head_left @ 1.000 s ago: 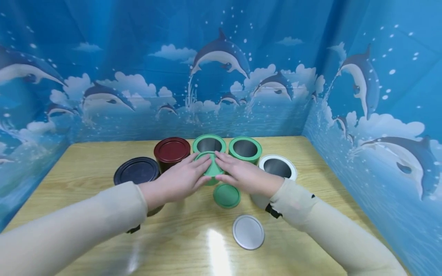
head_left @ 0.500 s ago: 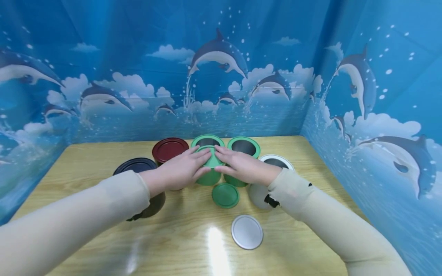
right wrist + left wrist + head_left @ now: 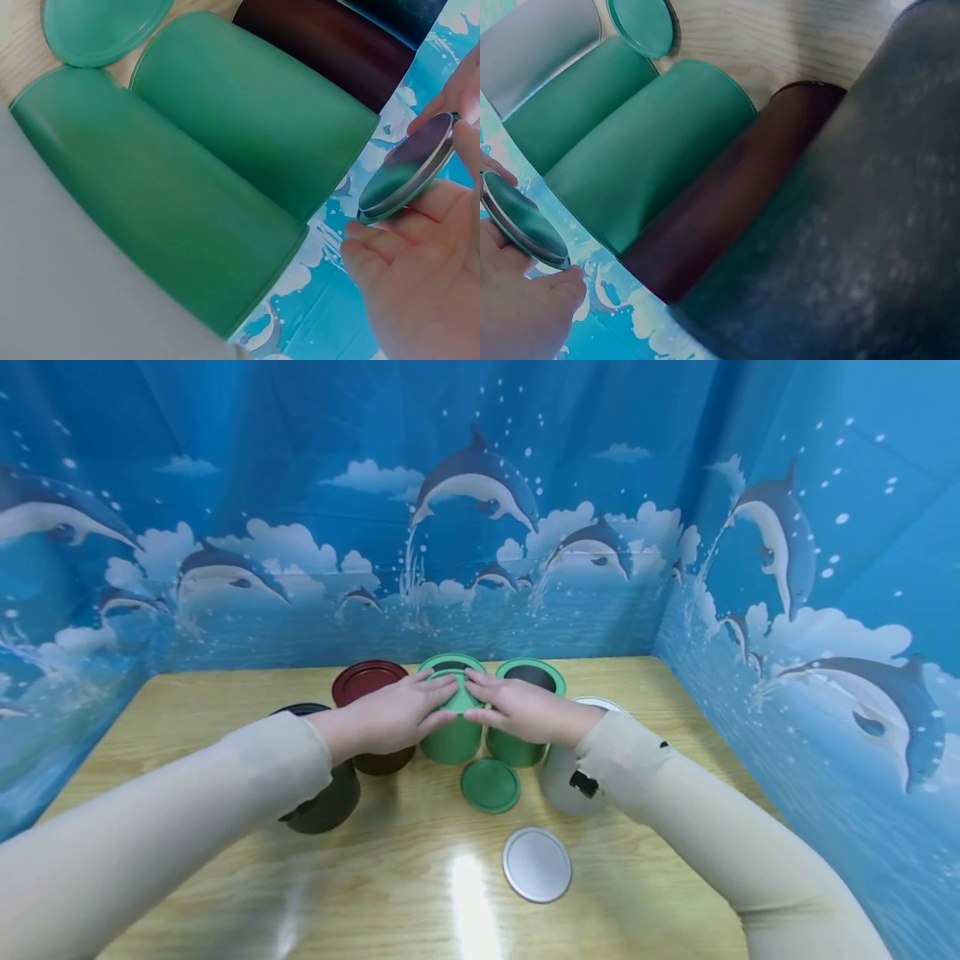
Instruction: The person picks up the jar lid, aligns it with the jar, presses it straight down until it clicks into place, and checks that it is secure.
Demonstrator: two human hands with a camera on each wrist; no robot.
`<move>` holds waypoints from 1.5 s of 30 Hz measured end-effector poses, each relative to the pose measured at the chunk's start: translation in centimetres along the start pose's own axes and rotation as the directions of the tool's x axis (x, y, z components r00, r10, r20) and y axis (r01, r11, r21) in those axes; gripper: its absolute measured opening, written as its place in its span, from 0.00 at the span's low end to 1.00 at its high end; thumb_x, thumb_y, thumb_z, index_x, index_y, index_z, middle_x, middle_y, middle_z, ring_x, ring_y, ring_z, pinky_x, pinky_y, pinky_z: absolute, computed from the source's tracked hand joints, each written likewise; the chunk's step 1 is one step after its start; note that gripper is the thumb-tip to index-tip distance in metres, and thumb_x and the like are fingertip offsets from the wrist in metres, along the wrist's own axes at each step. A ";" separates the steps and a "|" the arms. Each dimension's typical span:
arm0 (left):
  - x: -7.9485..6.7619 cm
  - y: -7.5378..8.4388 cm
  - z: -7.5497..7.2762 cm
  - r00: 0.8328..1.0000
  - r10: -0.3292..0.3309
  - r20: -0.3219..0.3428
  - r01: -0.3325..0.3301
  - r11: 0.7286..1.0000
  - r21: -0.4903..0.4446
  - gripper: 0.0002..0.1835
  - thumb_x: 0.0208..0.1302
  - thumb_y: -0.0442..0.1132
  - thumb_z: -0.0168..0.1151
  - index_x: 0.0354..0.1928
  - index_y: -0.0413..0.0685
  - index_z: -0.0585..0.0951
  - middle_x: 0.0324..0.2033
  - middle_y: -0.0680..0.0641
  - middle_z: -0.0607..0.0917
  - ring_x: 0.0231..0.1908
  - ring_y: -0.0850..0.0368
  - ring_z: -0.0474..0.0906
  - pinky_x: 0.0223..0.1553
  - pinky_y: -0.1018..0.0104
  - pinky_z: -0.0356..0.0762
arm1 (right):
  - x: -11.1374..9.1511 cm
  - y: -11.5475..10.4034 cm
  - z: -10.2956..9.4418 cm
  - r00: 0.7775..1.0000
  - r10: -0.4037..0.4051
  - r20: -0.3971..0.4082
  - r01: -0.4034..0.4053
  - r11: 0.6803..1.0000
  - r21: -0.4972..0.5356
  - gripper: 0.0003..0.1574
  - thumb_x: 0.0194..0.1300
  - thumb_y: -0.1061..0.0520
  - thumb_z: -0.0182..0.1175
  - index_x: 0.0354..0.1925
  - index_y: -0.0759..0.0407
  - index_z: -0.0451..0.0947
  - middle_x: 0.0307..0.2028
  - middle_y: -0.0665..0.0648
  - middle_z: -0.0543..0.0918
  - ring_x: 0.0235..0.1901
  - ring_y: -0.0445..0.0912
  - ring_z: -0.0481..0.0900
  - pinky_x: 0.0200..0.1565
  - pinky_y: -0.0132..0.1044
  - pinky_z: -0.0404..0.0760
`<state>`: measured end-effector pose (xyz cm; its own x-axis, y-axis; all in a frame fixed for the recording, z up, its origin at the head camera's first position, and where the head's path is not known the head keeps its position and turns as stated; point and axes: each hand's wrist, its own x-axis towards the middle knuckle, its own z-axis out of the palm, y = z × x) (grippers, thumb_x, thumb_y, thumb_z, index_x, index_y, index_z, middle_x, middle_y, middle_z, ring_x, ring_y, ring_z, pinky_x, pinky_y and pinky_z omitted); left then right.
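My left hand (image 3: 390,714) and right hand (image 3: 528,710) hold a green round lid (image 3: 462,695) between them, from its left and right sides. Their fingers lie over its top and the thumbs are at the near edge. Both wrist views show the lid (image 3: 526,219) apart from the can tops, with its shiny underside visible. Below and behind it in the head view stands the left green can (image 3: 452,741), its open mouth partly hidden. A second green can (image 3: 514,750), also uncovered, stands beside it, partly behind my right hand.
A dark red can (image 3: 371,677) and a black can (image 3: 330,802), both lidded, stand left. An open silver can (image 3: 562,785) stands right, partly under my sleeve. Another green lid (image 3: 491,785) and a silver lid (image 3: 537,864) lie on the wooden table in front.
Both hands have risen slightly and moved away from me with the green lid. More of the green cans' front walls shows below the hands. The lids on the table have stayed put.
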<state>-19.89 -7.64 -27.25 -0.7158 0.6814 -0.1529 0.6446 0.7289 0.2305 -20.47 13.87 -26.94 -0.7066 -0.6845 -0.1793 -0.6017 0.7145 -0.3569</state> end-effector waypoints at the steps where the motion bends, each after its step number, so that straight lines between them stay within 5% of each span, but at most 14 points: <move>1: 0.1 -0.1 -0.1 1.000 0.000 0.005 0.000 1.000 -0.005 0.33 0.72 0.57 0.37 0.73 0.50 0.51 0.71 0.48 0.51 0.70 0.45 0.39 0.67 0.48 0.45 | 0.1 0.0 -0.1 1.000 0.002 0.005 -0.002 1.000 -0.002 0.39 0.72 0.41 0.42 0.71 0.60 0.48 0.72 0.58 0.42 0.70 0.49 0.44 0.67 0.43 0.51; 16: 1.3 -1.2 -1.0 0.998 0.011 0.066 -0.007 0.998 -0.059 0.32 0.73 0.53 0.40 0.72 0.48 0.49 0.72 0.46 0.48 0.70 0.43 0.37 0.67 0.47 0.42 | 1.6 0.8 -0.7 1.000 0.016 0.017 -0.015 0.998 -0.066 0.39 0.72 0.42 0.43 0.71 0.58 0.48 0.72 0.59 0.43 0.69 0.51 0.48 0.66 0.44 0.55; 45: 3.2 -1.9 -2.6 0.992 -0.005 0.129 0.014 0.997 -0.069 0.32 0.72 0.45 0.47 0.72 0.45 0.51 0.72 0.41 0.44 0.69 0.40 0.38 0.66 0.46 0.44 | 3.2 0.8 -1.2 0.998 0.063 0.008 -0.062 0.996 -0.067 0.39 0.71 0.44 0.45 0.72 0.57 0.46 0.72 0.58 0.39 0.71 0.50 0.40 0.67 0.43 0.50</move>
<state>-24.11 -7.03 -25.72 -0.6785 0.6803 -0.2772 0.6141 0.7323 0.2943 -23.73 12.42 -26.69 -0.7401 -0.6394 -0.2086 -0.5801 0.7638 -0.2829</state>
